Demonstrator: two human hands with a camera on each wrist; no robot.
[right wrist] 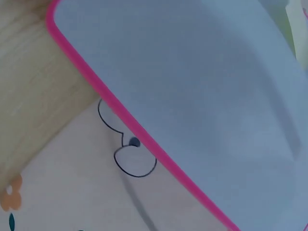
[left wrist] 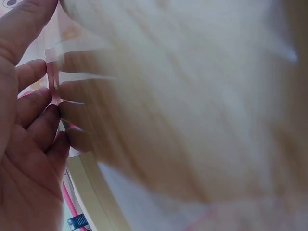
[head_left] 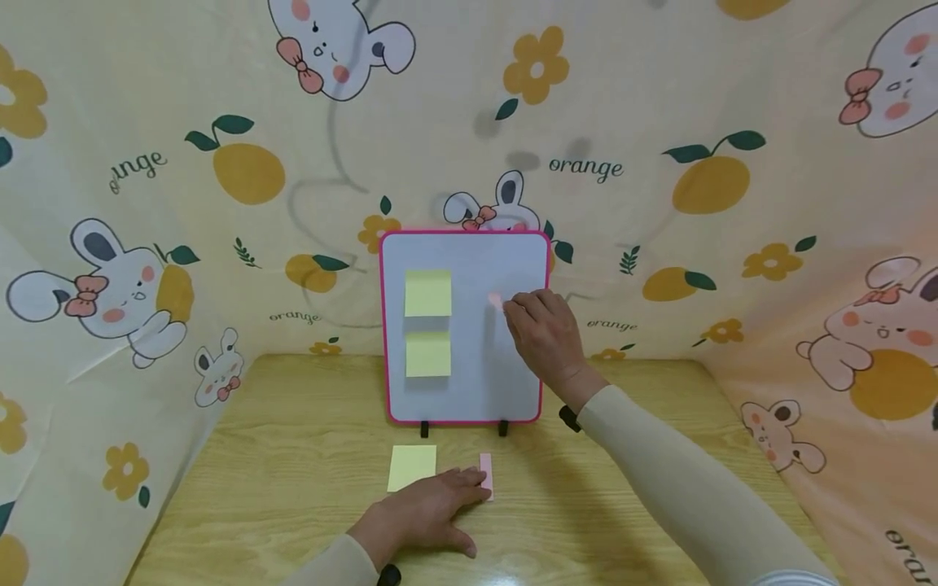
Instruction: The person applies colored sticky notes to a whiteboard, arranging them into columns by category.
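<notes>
A small screened-off nook point(head_left: 293, 374), whether in a home or studio cannot be told: cloth point(head_left: 440, 130) printed with rabbits point(head_left: 120, 297) and oranges point(head_left: 249, 173) encloses a wood-grain surface point(head_left: 293, 456) on three sides.

Notes point(head_left: 428, 293) look papery, matt; whiteboard point(head_left: 472, 395) smooth; table point(head_left: 293, 439) glossy, wood-grained

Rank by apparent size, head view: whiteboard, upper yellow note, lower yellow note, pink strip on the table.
1. Whiteboard
2. Upper yellow note and lower yellow note: look alike, not ranked
3. Pink strip, partly covered by the left hand
</notes>
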